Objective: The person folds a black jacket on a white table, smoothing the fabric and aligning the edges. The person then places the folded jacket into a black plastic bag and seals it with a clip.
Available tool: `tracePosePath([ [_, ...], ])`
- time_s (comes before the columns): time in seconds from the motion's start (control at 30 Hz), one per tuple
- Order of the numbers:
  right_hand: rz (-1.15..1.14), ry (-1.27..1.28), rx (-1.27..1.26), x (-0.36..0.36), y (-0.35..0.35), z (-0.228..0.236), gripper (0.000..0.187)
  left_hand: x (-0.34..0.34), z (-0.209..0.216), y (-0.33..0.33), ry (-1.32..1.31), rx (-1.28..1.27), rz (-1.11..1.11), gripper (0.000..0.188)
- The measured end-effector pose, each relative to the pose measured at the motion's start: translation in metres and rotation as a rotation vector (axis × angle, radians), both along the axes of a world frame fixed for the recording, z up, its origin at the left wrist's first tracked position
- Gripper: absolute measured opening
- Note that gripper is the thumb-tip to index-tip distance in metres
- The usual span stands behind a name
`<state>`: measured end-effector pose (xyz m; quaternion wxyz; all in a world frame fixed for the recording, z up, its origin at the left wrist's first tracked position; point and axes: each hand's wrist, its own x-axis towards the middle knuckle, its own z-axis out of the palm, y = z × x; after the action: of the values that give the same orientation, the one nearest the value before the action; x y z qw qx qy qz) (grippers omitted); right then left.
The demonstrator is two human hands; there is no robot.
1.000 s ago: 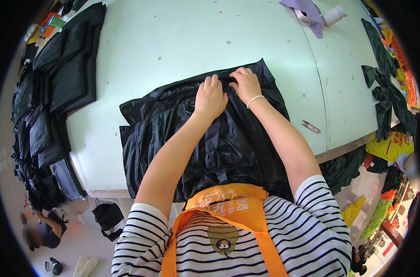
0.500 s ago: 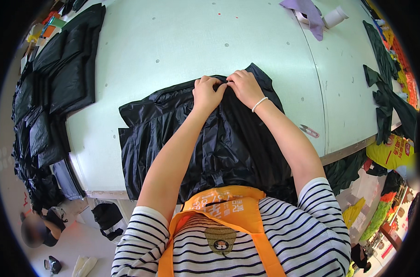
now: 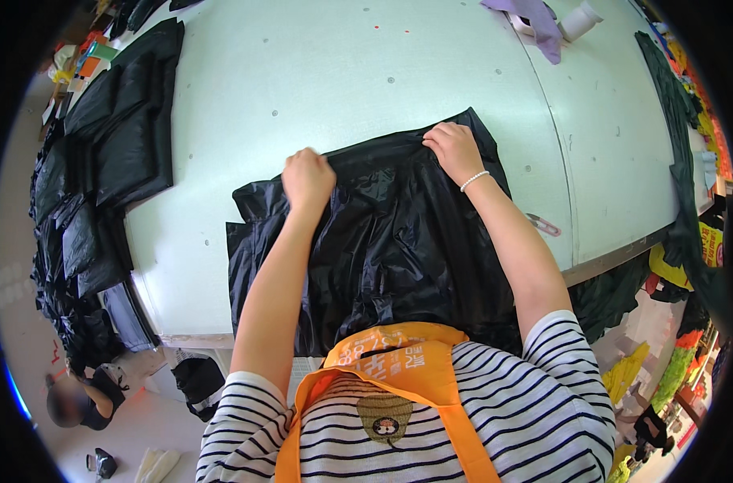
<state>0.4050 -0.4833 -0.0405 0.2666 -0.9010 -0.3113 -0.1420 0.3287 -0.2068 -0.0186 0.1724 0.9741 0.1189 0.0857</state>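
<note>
A shiny black garment (image 3: 374, 249) lies creased on the pale table in front of me, its lower part running under my orange apron. Along its far edge, toward the left, my left hand (image 3: 308, 179) is closed on the cloth, slightly blurred, with the fingertips hidden. My right hand (image 3: 455, 153), wearing a white bead bracelet at the wrist, pinches the same edge near the far right corner. Between the two hands the edge runs fairly straight. Small thread snips (image 3: 543, 225) lie on the table just right of my right forearm.
Folded black garments (image 3: 125, 137) are piled along the table's left side. A purple cloth (image 3: 535, 24) and a white cylinder (image 3: 580, 22) sit at the far right. Dark green cloth (image 3: 668, 97) hangs over the right edge. Another person (image 3: 84, 398) is below left.
My hands were together at the middle of the garment's far edge. The left has moved left and nearer me, the right a little right; the edge between them is straighter.
</note>
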Motion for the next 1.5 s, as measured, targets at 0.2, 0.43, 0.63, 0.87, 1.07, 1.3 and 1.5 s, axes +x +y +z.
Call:
tracePosePath([
  [0.2, -0.080, -0.004, -0.036, -0.009, 0.007, -0.001, 0.007, -0.050, -0.001, 0.066, -0.074, 0.006, 0.155, 0.011],
  [0.43, -0.202, 0.067, 0.204, -0.033, -0.050, 0.039, 0.011, -0.076, -0.032, 0.123, -0.252, -0.155, 0.200, 0.029],
  [0.63, -0.530, 0.365, -0.126, -0.123, -0.225, 0.012, 0.028, -0.120, -0.042, 0.185, -0.038, -0.323, 0.611, 0.049],
  [0.87, -0.488, 0.375, -0.210, -0.157, -0.241, -0.005, 0.023, -0.147, -0.029, 0.189, 0.156, -0.697, 0.535, 0.025],
  [1.07, -0.665, 0.397, 0.227, -0.135, -0.204, -0.008, 0.023, -0.161, -0.039, 0.188, 0.019, -0.810, 0.453, 0.015],
  [1.3, -0.248, 0.633, 0.384, -0.108, 0.030, 0.071, 0.022, -0.171, -0.020, 0.176, 0.238, -0.605, 0.462, 0.036],
  [1.5, 0.268, 0.843, 0.415, -0.158, 0.193, 0.108, 0.015, -0.199, 0.040, 0.143, -0.076, -1.320, 0.382, 0.022],
])
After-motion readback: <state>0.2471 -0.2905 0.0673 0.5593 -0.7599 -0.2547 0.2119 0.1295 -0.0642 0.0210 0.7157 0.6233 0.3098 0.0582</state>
